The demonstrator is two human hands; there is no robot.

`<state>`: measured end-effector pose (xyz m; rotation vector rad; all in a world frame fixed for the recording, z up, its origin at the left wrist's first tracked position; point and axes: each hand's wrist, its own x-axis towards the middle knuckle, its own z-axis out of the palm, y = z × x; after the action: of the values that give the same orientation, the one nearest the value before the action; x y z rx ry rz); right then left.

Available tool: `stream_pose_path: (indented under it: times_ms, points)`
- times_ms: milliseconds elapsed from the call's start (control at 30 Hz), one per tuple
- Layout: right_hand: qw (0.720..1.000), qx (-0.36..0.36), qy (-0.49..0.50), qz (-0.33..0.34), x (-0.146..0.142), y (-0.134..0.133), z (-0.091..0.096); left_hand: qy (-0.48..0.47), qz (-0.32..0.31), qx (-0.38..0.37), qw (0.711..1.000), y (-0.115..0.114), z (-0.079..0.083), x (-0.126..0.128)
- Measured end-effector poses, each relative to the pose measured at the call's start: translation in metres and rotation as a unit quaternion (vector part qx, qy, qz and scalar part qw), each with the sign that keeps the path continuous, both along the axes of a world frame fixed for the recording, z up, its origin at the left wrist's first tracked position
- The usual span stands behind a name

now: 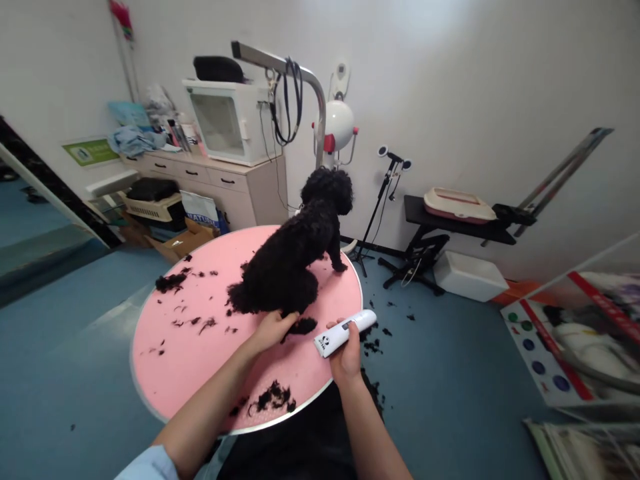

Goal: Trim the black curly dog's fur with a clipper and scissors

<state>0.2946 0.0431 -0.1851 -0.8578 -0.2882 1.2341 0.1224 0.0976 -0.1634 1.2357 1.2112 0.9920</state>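
Observation:
A small black curly dog [293,257] sits on a round pink grooming table [200,353], facing away toward the wall. My left hand [273,329] is closed around the dog's hind paw at its rear. My right hand [346,353] grips a white electric clipper [345,332], held just right of that paw, its head pointing away to the right. Clumps of cut black fur [273,398] lie scattered across the pink top.
A metal grooming arm [280,67] with hanging leashes rises behind the table. A cabinet [220,183] with a white dryer box stands at back left. A black side table [450,223] and a white bin are at right. Fur bits litter the blue floor [450,373].

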Motion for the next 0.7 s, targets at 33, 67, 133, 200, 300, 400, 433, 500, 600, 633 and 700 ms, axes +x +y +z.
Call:
stream_pose_path:
  times_ms: [33,67,133,200,300,400,433,500,600,633,700]
  points:
    - [0.999,-0.022,0.025,-0.01,0.004,-0.012,-0.006,-0.077,0.019,0.011,0.997,-0.005,0.003,0.003]
    - [0.998,-0.038,0.053,-0.014,0.006,-0.024,-0.011,-0.165,0.046,0.024,0.985,-0.009,0.006,0.007]
    - [0.995,-0.044,0.087,-0.012,0.007,-0.042,-0.016,-0.327,0.104,0.021,0.939,-0.014,0.015,0.013]
    - [0.996,-0.033,0.087,-0.002,0.003,-0.053,-0.016,-0.435,0.134,-0.029,0.89,-0.014,0.023,0.017]
    - [0.998,-0.011,0.059,-0.007,-0.007,-0.058,-0.008,-0.507,0.134,-0.101,0.845,-0.009,0.032,0.021]
    - [0.999,0.007,0.022,-0.033,-0.018,-0.053,-0.001,-0.512,0.129,-0.129,0.84,-0.004,0.036,0.024]
    - [0.999,0.009,0.008,-0.035,-0.021,-0.051,0.001,-0.505,0.125,-0.133,0.843,-0.003,0.036,0.025]
    - [0.999,0.007,-0.024,-0.03,-0.024,-0.047,0.002,-0.491,0.119,-0.134,0.853,-0.001,0.036,0.026]
    - [0.997,0.013,-0.059,-0.044,-0.023,-0.043,0.001,-0.47,0.11,-0.125,0.867,0.001,0.032,0.027]
    - [0.996,0.02,-0.066,-0.058,-0.022,-0.042,0.0,-0.464,0.106,-0.123,0.871,0.002,0.031,0.027]
    - [0.994,0.034,-0.075,-0.078,-0.02,-0.04,-0.002,-0.459,0.1,-0.118,0.875,0.004,0.03,0.026]
